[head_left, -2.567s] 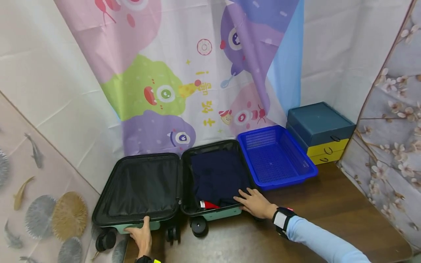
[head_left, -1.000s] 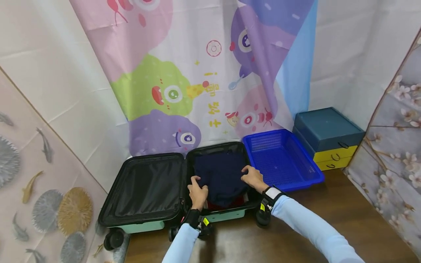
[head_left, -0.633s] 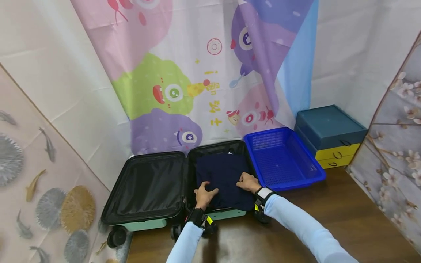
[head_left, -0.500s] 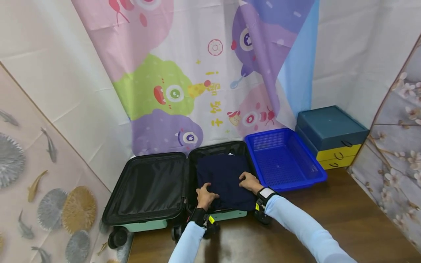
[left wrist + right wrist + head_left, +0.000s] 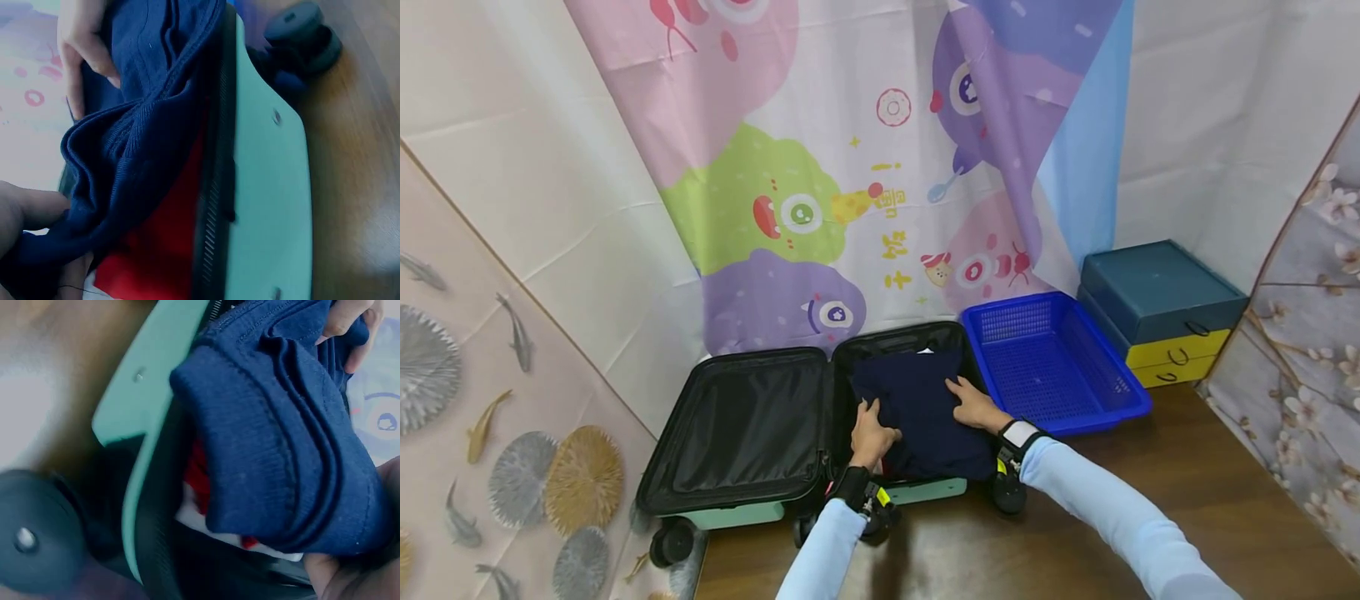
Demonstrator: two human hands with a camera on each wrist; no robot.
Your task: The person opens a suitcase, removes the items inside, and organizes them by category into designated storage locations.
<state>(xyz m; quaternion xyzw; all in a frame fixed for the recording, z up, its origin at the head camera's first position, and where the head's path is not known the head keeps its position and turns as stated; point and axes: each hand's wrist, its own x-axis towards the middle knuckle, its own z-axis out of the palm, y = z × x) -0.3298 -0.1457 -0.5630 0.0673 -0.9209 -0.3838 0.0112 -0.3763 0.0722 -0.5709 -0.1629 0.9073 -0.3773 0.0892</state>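
Note:
A folded navy garment (image 5: 921,408) with stitched, ribbed edges lies in the right half of an open mint-green suitcase (image 5: 917,492). My left hand (image 5: 872,435) pinches its left side; in the left wrist view the thumb is above the cloth and fingers (image 5: 74,275) are below. On the other side my right hand (image 5: 979,407) grips the right edge, its fingers partly hidden by cloth in the right wrist view. The layers sag between both hands. Beneath, a red cloth (image 5: 162,250) and some white fabric (image 5: 212,528) show.
The suitcase's black-lined left half (image 5: 745,425) lies open beside it. A blue plastic basket (image 5: 1037,379) stands right of the suitcase, with teal and yellow boxes (image 5: 1165,287) behind it. Black wheels (image 5: 672,543) stick out over the wooden table (image 5: 970,558).
My left hand has gone from the left half's front edge to the garment, my right hand from the front right corner to its right side. The garment's front edge has shifted and more red shows.

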